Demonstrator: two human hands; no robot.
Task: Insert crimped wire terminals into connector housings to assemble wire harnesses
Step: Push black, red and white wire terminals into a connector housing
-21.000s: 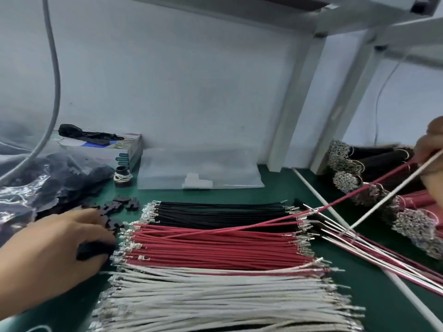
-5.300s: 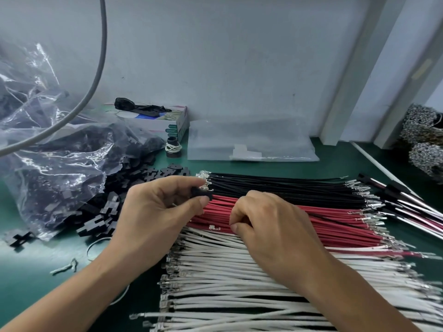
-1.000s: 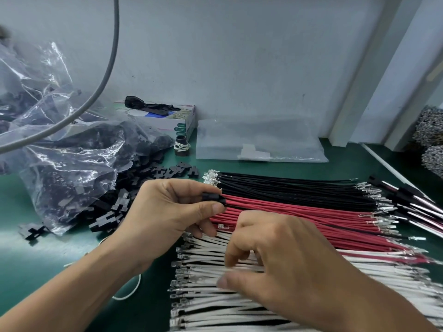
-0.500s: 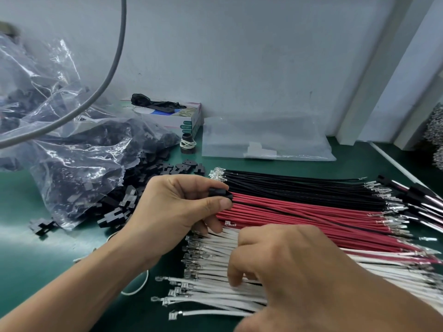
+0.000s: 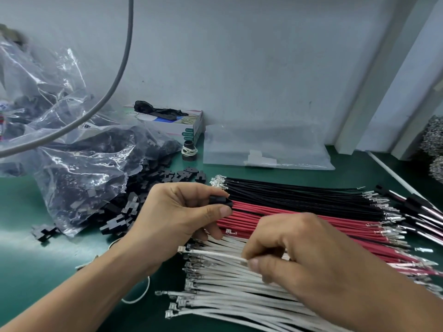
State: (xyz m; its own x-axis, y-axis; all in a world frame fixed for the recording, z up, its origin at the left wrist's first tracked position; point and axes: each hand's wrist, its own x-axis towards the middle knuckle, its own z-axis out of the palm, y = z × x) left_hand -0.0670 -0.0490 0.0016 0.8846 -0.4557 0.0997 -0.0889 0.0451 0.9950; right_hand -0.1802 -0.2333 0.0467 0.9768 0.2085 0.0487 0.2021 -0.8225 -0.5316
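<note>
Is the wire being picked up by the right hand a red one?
No, the right hand pinches a white wire lifted slightly off the white bundle, while the red wires lie untouched behind it.

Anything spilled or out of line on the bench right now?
Yes. Black connector housings have spilled from the open plastic bag onto the green mat. At the near edge of the white wire pile, a few wires splay out askew.

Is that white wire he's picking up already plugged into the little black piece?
Not yet. The white wire is pinched in the right hand, its metal tip free, apart from the black housing in the left hand.
</note>
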